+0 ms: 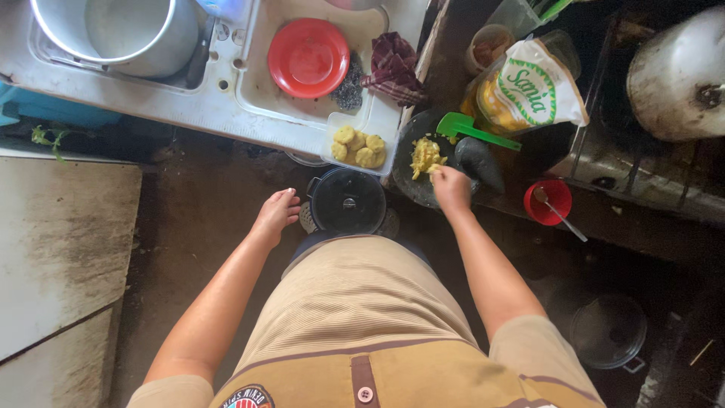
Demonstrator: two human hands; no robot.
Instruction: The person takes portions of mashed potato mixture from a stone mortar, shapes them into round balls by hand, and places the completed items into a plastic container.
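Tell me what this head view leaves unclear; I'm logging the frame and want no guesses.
- Right hand: fingertips buried in the yellow mash, so the grip is unclear.
- Metal pot: top cut off by the frame edge.
- Large pot: cropped at the right edge.
- Black lidded pot: lid hides the contents.

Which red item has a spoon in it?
The small red cup right of the right hand holds the spoon; the red plate in the sink is empty.

The person's bare left hand (276, 214) hangs loose and empty, fingers relaxed and pointing forward, arm extended. The bare right hand (450, 186) reaches forward, fingertips pinched together, forearm angled inward.
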